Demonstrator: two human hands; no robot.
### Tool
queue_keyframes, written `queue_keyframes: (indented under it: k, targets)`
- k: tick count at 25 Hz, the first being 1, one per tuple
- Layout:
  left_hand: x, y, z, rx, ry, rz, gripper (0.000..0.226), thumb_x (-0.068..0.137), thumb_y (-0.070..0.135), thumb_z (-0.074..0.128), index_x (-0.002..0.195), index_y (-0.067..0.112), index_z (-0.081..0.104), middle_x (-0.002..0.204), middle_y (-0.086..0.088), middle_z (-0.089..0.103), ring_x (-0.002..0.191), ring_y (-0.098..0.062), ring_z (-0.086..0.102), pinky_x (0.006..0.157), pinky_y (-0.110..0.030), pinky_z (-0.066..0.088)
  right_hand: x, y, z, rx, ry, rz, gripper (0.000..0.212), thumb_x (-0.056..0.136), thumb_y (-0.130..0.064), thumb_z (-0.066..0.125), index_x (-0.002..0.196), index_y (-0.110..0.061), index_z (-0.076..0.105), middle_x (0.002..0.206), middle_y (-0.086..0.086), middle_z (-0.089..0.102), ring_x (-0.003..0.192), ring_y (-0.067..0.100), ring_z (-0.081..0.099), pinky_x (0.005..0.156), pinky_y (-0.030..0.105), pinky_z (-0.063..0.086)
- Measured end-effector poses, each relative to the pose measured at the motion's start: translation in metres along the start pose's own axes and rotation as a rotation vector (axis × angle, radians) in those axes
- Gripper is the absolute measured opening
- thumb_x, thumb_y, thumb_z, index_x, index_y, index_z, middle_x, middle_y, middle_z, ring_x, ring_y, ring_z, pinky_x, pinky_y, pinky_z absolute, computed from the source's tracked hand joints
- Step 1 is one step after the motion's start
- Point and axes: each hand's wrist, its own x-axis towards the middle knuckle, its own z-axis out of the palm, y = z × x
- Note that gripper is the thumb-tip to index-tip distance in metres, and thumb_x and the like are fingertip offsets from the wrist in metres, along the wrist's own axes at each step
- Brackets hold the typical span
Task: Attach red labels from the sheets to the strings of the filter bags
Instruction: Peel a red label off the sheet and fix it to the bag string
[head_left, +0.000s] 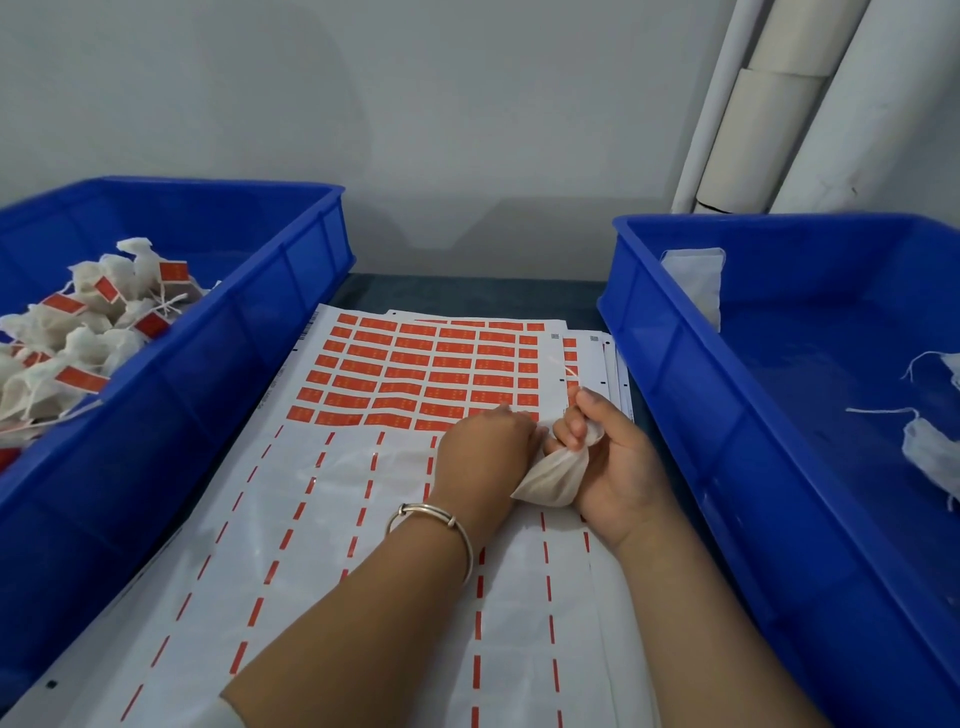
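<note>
Head view: filter bag (551, 475) in right hand (615, 457), neck up-right.

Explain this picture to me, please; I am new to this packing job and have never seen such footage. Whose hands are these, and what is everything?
There is one picture, from a camera worn on a person's head, looking down. The right hand grips a white filter bag with its string sticking up. The left hand reaches to the sheet of red labels, at its lowest row. The blue bin on the left holds bags already labelled; the blue bin on the right holds a few plain ones.
</note>
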Motion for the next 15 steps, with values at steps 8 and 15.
queue_keyframes:
  k: [8,15]
  targets:
    - [0.0,-0.006,0.003,-0.334,0.13,-0.232,0.026,0.099,0.029,0.042,0.098,0.014,0.064,0.094,-0.004,0.067,0.076,-0.016,0.057,0.075,-0.026,0.047,-0.002,-0.001,0.004,-0.016,0.029,0.009,0.017,0.072,-0.026,0.067,0.083,-0.017,0.076,0.056,0.001,0.054,0.047,0.009,0.049,0.051,0.023,0.049]
    - [-0.005,-0.009,0.007,-0.418,0.14,-0.156,0.028,0.086,0.032,0.062,0.112,0.021,0.067,0.108,0.005,0.068,0.09,-0.013,0.062,0.079,-0.021,0.045,-0.002,-0.002,0.004,0.022,0.013,0.018,0.017,0.072,-0.025,0.068,0.084,-0.015,0.074,0.056,0.001,0.055,0.046,0.009,0.051,0.05,0.024,0.049]
